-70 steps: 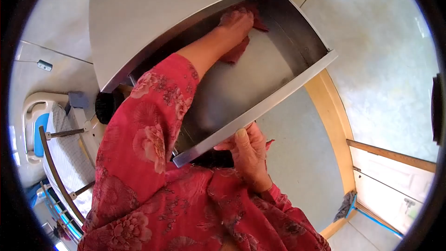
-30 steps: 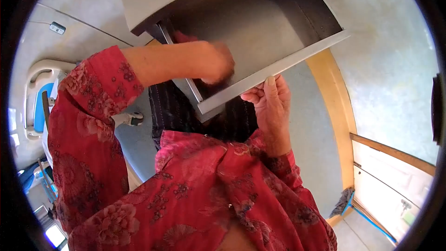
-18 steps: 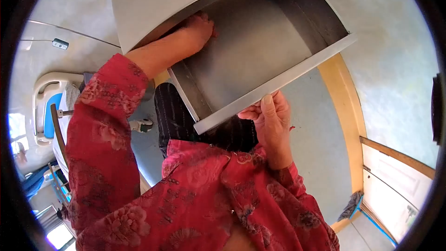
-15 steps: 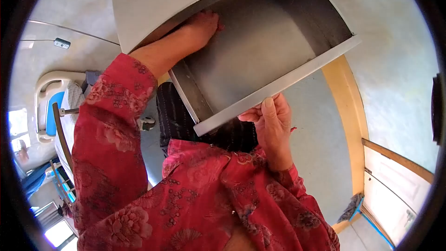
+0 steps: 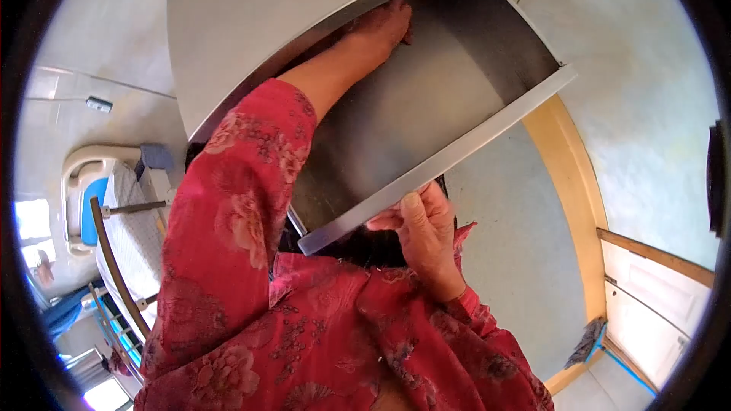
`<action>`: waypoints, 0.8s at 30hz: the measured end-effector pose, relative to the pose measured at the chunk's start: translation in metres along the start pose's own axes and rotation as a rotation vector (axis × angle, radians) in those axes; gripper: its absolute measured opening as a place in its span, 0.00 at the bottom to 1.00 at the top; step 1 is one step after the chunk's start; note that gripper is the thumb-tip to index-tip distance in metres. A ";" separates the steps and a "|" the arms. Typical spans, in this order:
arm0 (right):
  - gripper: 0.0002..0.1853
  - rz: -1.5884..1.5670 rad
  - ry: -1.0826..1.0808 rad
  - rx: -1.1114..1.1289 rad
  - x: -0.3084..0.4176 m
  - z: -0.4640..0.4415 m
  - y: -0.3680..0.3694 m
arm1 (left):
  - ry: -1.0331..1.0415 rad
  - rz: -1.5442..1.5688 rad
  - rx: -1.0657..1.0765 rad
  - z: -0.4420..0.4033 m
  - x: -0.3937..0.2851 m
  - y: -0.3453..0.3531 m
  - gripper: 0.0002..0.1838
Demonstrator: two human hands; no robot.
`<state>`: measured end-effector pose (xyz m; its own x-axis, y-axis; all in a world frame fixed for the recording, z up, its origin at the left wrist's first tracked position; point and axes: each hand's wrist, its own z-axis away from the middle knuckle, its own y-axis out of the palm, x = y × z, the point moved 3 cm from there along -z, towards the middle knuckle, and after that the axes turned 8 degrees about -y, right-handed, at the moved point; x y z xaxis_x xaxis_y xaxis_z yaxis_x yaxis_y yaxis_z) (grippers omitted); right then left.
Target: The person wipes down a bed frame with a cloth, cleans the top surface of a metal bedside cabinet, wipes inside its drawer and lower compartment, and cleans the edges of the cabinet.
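The drawer (image 5: 426, 99) is pulled out of the cabinet (image 5: 244, 30), with floor (image 5: 510, 221) showing beyond its front edge. Its long axis slants from lower left to upper right, the front facing the shirt (image 5: 327, 312). It looks grey and metallic, darker along the inner walls. The hands are apart: the right hand (image 5: 422, 232) pinches the front edge; the left hand (image 5: 384, 24) reaches deep inside, its grip hidden.

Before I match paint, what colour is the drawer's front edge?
Silvery grey: the front edge shows best in the head view.
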<state>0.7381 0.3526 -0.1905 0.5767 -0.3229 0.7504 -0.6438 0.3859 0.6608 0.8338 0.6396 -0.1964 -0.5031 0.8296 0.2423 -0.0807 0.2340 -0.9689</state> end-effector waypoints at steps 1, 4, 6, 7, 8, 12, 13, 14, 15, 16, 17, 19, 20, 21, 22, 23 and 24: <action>0.15 -0.033 0.016 -0.016 0.003 -0.001 0.002 | 0.011 0.002 -0.005 -0.017 -0.009 0.010 0.17; 0.14 -0.036 0.047 -0.031 0.006 -0.002 0.002 | -0.239 0.346 -0.317 -0.054 -0.024 0.027 0.19; 0.14 -0.034 0.043 -0.035 0.004 -0.002 -0.002 | -0.250 0.565 -0.236 -0.065 -0.029 0.010 0.21; 0.14 -0.036 0.045 -0.014 0.004 -0.002 -0.003 | -0.246 0.566 -0.231 -0.069 -0.029 0.009 0.21; 0.14 -0.039 0.046 0.005 0.003 -0.003 -0.004 | -0.164 0.600 -0.150 -0.075 -0.033 0.012 0.21; 0.14 -0.017 0.076 -0.015 0.002 -0.002 0.001 | 0.050 0.787 -0.078 -0.066 -0.044 0.018 0.19; 0.14 0.000 0.081 -0.033 0.003 -0.001 0.001 | 0.143 0.838 -0.079 -0.057 -0.047 0.017 0.20; 0.14 0.017 0.087 -0.050 0.003 0.001 0.001 | 0.138 0.835 -0.080 -0.049 -0.049 0.019 0.20; 0.14 0.017 0.090 -0.044 0.002 0.002 0.003 | 0.297 0.841 -0.075 -0.038 -0.056 0.019 0.20; 0.14 0.022 0.089 -0.053 0.002 0.002 0.005 | 0.457 0.845 -0.071 -0.026 -0.063 0.018 0.21; 0.15 0.028 0.088 -0.062 0.001 0.002 0.006 | 0.496 0.811 0.014 -0.010 -0.070 0.004 0.22; 0.15 0.041 0.073 -0.046 -0.001 0.003 0.004 | 0.610 0.808 0.129 0.023 -0.082 -0.015 0.23; 0.15 0.051 0.055 -0.037 -0.002 0.004 0.005 | 0.611 0.808 0.124 0.033 -0.083 -0.015 0.23; 0.15 0.056 0.051 -0.037 -0.002 0.005 0.008 | 0.700 0.825 0.166 0.044 -0.084 -0.015 0.24; 0.15 0.054 0.039 -0.058 -0.002 0.006 0.011 | 0.790 0.842 0.206 0.056 -0.085 -0.015 0.25; 0.14 0.051 0.024 -0.077 -0.001 0.007 0.013 | 0.823 0.901 0.204 0.072 -0.078 -0.027 0.24; 0.14 0.059 0.018 -0.071 -0.001 0.008 0.014 | 0.825 0.899 0.193 0.080 -0.073 -0.032 0.24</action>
<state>0.7243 0.3516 -0.1816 0.5487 -0.2823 0.7869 -0.6396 0.4644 0.6126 0.8041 0.5307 -0.1868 0.2420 0.7449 -0.6217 -0.1476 -0.6051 -0.7824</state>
